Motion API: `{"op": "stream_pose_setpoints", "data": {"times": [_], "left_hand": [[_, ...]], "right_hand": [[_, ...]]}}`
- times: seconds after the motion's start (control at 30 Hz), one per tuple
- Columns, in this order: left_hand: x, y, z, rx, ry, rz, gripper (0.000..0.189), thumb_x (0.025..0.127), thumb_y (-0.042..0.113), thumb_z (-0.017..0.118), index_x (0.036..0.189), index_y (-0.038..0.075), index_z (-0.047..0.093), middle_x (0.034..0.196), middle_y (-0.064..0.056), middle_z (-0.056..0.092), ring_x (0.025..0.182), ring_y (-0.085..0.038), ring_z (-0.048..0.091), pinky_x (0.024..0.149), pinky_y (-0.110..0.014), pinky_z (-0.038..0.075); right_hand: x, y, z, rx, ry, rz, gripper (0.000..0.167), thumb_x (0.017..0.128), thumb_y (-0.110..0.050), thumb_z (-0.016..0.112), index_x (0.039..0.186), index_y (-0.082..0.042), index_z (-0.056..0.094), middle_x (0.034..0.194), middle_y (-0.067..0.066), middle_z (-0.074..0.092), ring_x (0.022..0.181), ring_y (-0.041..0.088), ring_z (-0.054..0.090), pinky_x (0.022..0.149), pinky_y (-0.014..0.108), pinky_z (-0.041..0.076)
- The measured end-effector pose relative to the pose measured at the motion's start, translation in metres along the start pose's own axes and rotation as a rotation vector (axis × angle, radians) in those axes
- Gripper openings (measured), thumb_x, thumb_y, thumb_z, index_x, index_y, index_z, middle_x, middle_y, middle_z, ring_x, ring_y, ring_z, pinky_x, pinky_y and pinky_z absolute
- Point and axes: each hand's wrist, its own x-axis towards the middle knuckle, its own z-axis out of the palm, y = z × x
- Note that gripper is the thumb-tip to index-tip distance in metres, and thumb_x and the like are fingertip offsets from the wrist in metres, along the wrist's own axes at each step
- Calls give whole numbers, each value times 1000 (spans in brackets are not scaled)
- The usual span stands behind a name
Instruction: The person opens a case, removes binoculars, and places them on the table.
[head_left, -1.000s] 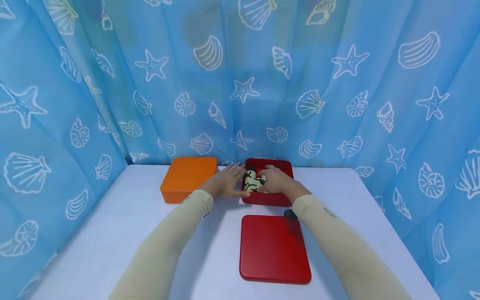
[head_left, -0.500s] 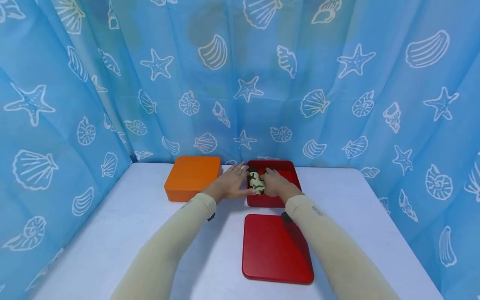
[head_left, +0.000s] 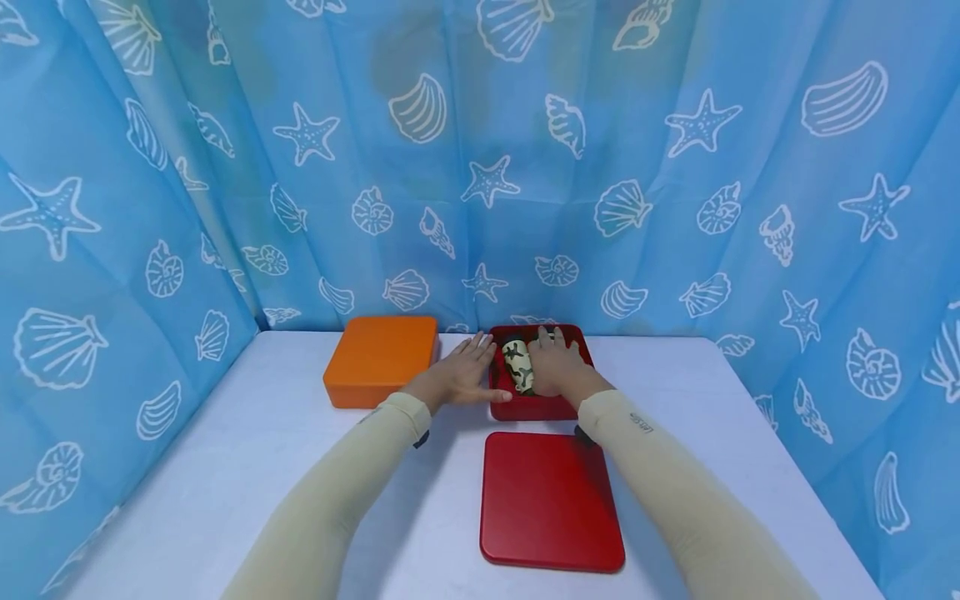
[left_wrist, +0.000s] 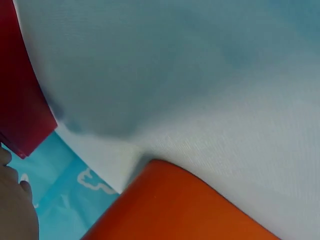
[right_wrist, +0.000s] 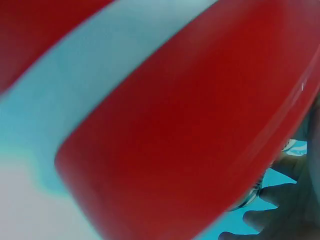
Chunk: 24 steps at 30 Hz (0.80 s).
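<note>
A pair of camouflage-patterned binoculars (head_left: 517, 367) lies slanted inside the open red box (head_left: 534, 408), one barrel showing at the left. My right hand (head_left: 558, 367) reaches into the box and grips the other barrel, covering most of it. In the right wrist view, my fingers (right_wrist: 280, 195) curve near a round rim of the binoculars (right_wrist: 250, 197), behind the red box wall (right_wrist: 190, 120). My left hand (head_left: 461, 375) rests flat along the box's left rim, thumb stretched across the near left corner. Only a bit of that hand (left_wrist: 15, 205) enters the left wrist view.
An orange box (head_left: 382, 354) stands left of my left hand. The square red lid (head_left: 551, 500) lies nearer me, just below the red box. A blue seashell-print curtain (head_left: 480, 183) hangs behind and beside the white table (head_left: 315, 492).
The binoculars have turned in the box, their left barrel now slanting. My right hand has shifted over the other barrel with fingers spread further. My left hand stays at the rim.
</note>
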Motion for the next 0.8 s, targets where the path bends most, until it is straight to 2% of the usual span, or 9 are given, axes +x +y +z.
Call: {"op": "stream_pose_setpoints", "data": {"times": [0.1,0.23,0.43,0.63,0.8], "left_hand": [[0,1,1,1,-2,10,112,81,85,29,155,4,10,162,-10,5,148,-27,-4,117,-39,0],[1,1,2,12,1,8,115,80,87,28,155,2,12,162,-12,5,148,-28,-3,118,-39,1],[5,1,0,1,-1,-13,115,78,87,32,156,4,11,163,-9,5,148,-27,-2,117,-40,1],[6,3,-2,-2,-22,-28,115,77,87,36,156,6,13,163,-8,7,148,-27,-1,118,-42,2],[5,4,-3,24,-35,-30,114,78,86,35,156,7,12,162,-9,9,148,-27,0,117,-42,2]], "right_hand": [[-4,9,-8,-53,19,-24,77,78,-30,72,142,1,42,154,26,23,141,48,15,106,68,23],[-8,24,-18,-62,36,-40,71,79,-29,69,139,1,45,152,26,26,140,48,16,106,68,21],[-17,53,-34,-12,50,-40,77,80,-32,71,142,3,41,153,27,22,140,49,14,106,69,21],[-27,85,-31,-3,65,-12,76,81,-27,70,143,4,39,155,28,17,141,50,11,106,70,19],[-37,104,-29,41,82,8,72,80,-23,69,141,2,41,154,30,18,140,51,12,106,68,20]]}}
